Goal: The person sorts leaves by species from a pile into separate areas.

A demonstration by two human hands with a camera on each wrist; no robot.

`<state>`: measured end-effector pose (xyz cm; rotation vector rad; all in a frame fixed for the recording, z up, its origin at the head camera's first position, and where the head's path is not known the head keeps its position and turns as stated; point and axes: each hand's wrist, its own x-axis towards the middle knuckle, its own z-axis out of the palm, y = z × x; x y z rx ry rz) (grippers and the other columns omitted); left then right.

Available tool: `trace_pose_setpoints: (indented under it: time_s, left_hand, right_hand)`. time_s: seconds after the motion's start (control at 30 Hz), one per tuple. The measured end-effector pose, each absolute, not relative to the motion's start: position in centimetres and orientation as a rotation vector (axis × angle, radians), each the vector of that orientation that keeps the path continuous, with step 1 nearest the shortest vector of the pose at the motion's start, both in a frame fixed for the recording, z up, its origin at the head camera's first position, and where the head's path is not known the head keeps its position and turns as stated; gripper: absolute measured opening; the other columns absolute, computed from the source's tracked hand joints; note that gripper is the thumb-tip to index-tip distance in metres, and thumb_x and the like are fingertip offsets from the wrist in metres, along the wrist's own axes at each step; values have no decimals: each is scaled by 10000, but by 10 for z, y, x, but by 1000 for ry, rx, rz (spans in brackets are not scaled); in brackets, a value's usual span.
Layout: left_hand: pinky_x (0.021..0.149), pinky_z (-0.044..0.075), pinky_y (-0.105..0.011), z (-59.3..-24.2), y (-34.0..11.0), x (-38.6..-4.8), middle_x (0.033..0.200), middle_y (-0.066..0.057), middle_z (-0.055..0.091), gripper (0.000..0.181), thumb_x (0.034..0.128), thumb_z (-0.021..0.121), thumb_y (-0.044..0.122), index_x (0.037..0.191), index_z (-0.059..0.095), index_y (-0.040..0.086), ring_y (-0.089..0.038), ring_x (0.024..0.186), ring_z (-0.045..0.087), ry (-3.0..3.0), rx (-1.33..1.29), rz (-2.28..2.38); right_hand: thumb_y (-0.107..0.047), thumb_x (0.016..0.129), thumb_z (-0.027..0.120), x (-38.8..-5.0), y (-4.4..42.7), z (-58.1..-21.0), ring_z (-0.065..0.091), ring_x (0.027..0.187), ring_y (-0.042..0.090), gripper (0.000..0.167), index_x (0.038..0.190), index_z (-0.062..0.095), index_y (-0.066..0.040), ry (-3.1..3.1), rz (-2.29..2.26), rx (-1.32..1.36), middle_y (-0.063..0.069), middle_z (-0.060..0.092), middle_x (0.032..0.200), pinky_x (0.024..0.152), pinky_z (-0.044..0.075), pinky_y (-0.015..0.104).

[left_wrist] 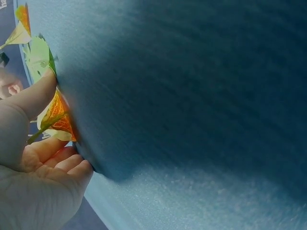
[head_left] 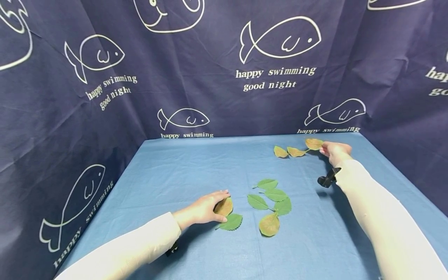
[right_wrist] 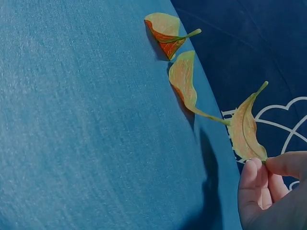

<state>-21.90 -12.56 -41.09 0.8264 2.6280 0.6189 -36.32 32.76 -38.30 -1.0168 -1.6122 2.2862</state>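
My right hand (head_left: 336, 151) pinches one end of a yellow-brown leaf (right_wrist: 247, 129) between thumb and fingertips, at the far right of the blue cloth. Two more yellow leaves, a middle one (head_left: 296, 151) and a left one (head_left: 280, 151), lie in a row beside it. The middle leaf's stem reaches the pinched leaf. Near the front, my left hand (head_left: 204, 208) reaches over another yellow leaf (head_left: 225, 207), thumb and fingers apart on either side of it. Its thumb touches a green leaf (head_left: 233, 222); the left wrist view shows the yellow leaf's orange veined side (left_wrist: 60, 115).
Right of my left hand lie several green leaves (head_left: 257, 202), partly overlapping, with a yellow leaf (head_left: 269, 224) below them. Blue cloth (head_left: 168, 171) covers the table. Dark curtains (head_left: 217, 89) with white fish drawings and lettering stand behind and at both sides.
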Motion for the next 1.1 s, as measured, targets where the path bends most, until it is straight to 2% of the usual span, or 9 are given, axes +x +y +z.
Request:
trace_pose_setpoints:
  time_s: [0.17,0.53,0.9,1.1]
  left_hand:
    - [1158,298,-504,-412,-125,-219,1576,-72,318,772,837,768,292,1484,396,97,-291,1449,301,2631,834,623]
    - [1154,303,-509,-410,-125,-219,1571,-83,326,767,833,771,290,1477,407,87,-299,1445,308,2638,853,626]
    - [1162,292,-504,-409,-124,-216,1572,-80,326,763,835,769,280,1477,406,83,-296,1448,302,2627,847,624]
    - [1163,288,-506,-409,-125,-217,1577,-76,315,764,842,763,279,1484,395,87,-296,1453,291,2618,834,638]
  right_hand:
    - [163,811,549,-362,329,-387,613,424,88,201,854,507,-29,-1651,2272,-1052,2,586,438,549,575,202]
    - [181,797,520,-361,330,-392,606,425,107,207,877,464,-2,-1751,2241,-1105,28,576,448,569,588,234]
    - [153,812,561,-355,331,-396,627,416,123,182,846,512,-19,-1699,2257,-1178,49,574,421,590,586,229]
    - [126,815,592,-353,333,-397,642,439,107,190,913,541,-29,-1771,2215,-1182,18,580,420,636,587,221]
